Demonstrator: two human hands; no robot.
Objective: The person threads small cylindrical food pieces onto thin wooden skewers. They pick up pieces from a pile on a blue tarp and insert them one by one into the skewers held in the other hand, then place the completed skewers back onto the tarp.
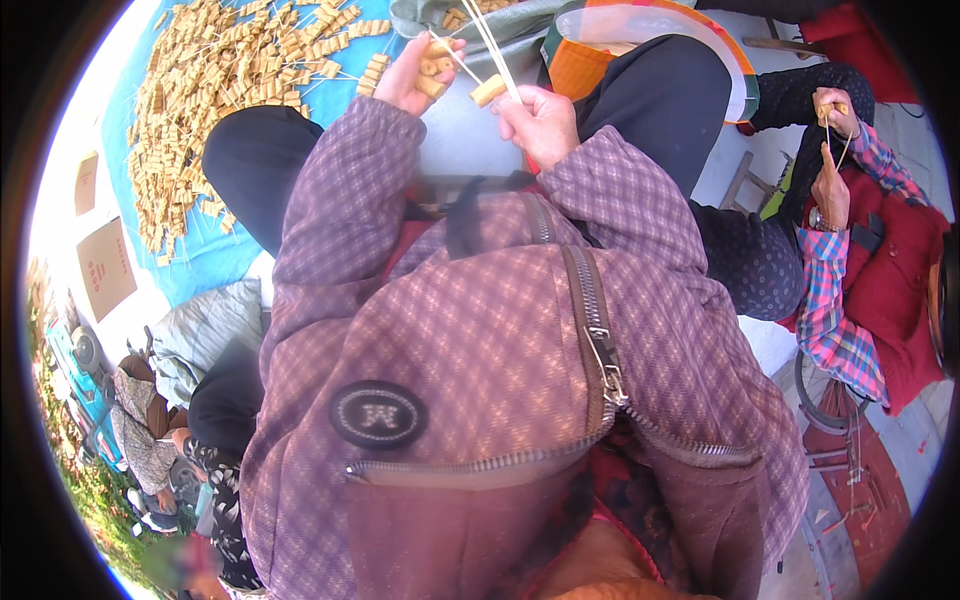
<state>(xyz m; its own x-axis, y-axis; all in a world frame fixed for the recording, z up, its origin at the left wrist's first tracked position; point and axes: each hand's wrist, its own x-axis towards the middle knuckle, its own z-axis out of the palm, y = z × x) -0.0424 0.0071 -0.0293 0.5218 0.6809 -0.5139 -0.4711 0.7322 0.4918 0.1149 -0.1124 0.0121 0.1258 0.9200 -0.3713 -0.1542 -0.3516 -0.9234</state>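
Observation:
My left hand [411,79] is cupped around several small tan food rolls [431,67], probably rolled tofu skin. In my right hand [541,124] is a bunch of thin wooden skewers [491,41], pinched between thumb and fingers and pointing upward. A single roll [488,91] sits between my hands, beside my right fingertips. One thin skewer [456,58] slants from that roll across the front of my left fingers. Which hand steadies this skewer is hard to tell. Both hands are above a pale surface [469,146] between my knees.
Skewered rolls [217,112] lie heaped on a blue sheet [225,259] at left. A grey-green sack [517,30] holds more rolls beyond my hands. An orange-rimmed container [577,67] stands by my right knee. At right, a co-worker's hands [831,191] hold rolls and a skewer. Cardboard boxes [106,268] stand at left.

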